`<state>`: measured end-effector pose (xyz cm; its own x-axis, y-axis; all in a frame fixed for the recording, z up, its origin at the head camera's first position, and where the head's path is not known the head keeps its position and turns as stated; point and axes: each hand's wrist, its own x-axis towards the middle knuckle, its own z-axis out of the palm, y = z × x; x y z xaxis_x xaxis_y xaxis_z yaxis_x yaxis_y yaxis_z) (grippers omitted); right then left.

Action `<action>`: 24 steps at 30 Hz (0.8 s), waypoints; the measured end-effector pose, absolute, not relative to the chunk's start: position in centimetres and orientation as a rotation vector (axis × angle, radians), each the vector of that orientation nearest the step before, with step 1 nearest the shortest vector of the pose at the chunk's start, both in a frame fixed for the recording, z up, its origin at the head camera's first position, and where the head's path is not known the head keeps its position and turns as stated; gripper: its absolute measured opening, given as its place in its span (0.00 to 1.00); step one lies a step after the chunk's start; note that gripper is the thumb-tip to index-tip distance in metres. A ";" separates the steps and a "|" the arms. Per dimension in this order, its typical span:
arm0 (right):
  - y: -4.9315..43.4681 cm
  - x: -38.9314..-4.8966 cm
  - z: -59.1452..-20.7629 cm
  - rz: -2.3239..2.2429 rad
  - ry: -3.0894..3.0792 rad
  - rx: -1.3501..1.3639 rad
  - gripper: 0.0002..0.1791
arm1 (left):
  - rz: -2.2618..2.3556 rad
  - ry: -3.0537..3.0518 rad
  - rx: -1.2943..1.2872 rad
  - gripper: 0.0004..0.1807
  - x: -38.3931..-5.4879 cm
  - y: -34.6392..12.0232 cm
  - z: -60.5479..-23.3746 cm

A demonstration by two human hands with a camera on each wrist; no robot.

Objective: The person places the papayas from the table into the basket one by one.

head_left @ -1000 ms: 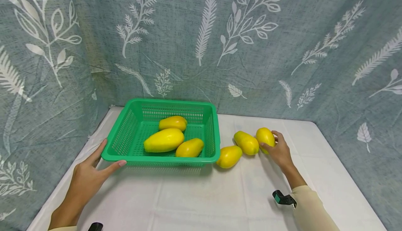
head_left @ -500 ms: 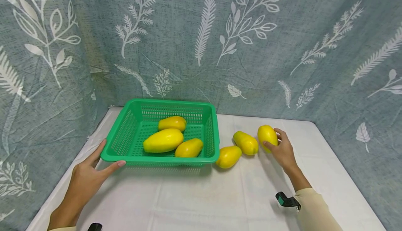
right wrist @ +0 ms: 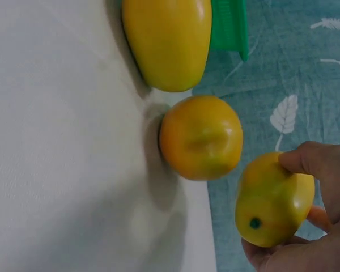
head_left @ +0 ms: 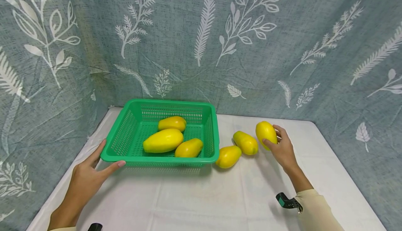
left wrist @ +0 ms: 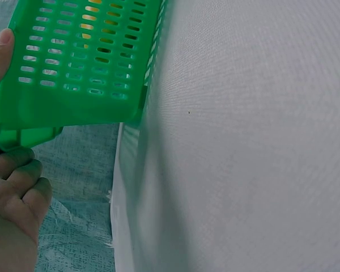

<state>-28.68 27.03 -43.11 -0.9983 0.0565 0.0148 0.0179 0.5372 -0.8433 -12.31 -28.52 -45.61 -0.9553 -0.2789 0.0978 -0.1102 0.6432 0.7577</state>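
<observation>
My right hand (head_left: 283, 151) grips a yellow papaya (head_left: 265, 133) by its right side and holds it above the table. In the right wrist view, the thumb and fingers lie round this papaya (right wrist: 272, 195). Two more papayas lie on the cloth to its left, one close by (head_left: 246, 143) and one (head_left: 229, 157) beside the basket. My left hand (head_left: 85, 178) holds the near left corner of a green plastic basket (head_left: 163, 159), thumb on the front rim. Inside the basket lie a large papaya (head_left: 163, 140) and two smaller papayas (head_left: 189, 148).
A white cloth (head_left: 188, 196) covers the table. Behind and at both sides hangs a blue-green curtain (head_left: 176, 42) with white leaf prints. A dark strapped device (head_left: 287, 201) sits at the right wrist, and part of another (head_left: 95, 227) shows near the left.
My right hand has lifted the papaya off the table, away from the papaya beside it. The left hand and the basket have stayed in place.
</observation>
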 end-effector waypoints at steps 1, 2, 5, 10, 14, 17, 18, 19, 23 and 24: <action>26.9 -28.6 -43.0 1.494 -2.715 -0.059 0.44 | -1.205 -2.658 0.317 0.55 -12.3 -28.5 -45.6; 26.8 -28.5 -42.8 1.497 -2.710 -0.052 0.44 | -1.206 -2.660 0.313 0.55 -12.3 -28.6 -45.7; 26.4 -28.2 -42.4 1.505 -2.701 -0.032 0.44 | -1.201 -2.657 0.311 0.55 -12.3 -28.5 -45.7; 25.7 -27.8 -42.0 1.516 -2.696 -0.004 0.43 | -1.191 -2.651 0.315 0.55 -12.3 -28.5 -45.7; 25.2 -27.4 -41.9 1.529 -2.688 0.042 0.43 | -1.185 -2.644 0.317 0.55 -12.3 -28.4 -45.8; 24.9 -27.1 -41.7 1.528 -2.678 0.098 0.43 | -1.196 -2.643 0.320 0.55 -12.3 -28.4 -45.8; 24.8 -27.1 -41.7 1.524 -2.675 0.120 0.42 | -1.201 -2.643 0.319 0.56 -12.3 -28.4 -45.9; 24.7 -27.0 -41.6 1.524 -2.670 0.144 0.42 | -1.206 -2.642 0.319 0.56 -12.3 -28.4 -45.9; 24.2 -26.8 -41.5 1.526 -2.648 0.231 0.41 | -1.205 -2.634 0.308 0.56 -12.3 -28.5 -46.1; 24.1 -26.7 -41.4 1.528 -2.646 0.244 0.41 | -1.203 -2.632 0.306 0.56 -12.3 -28.5 -46.1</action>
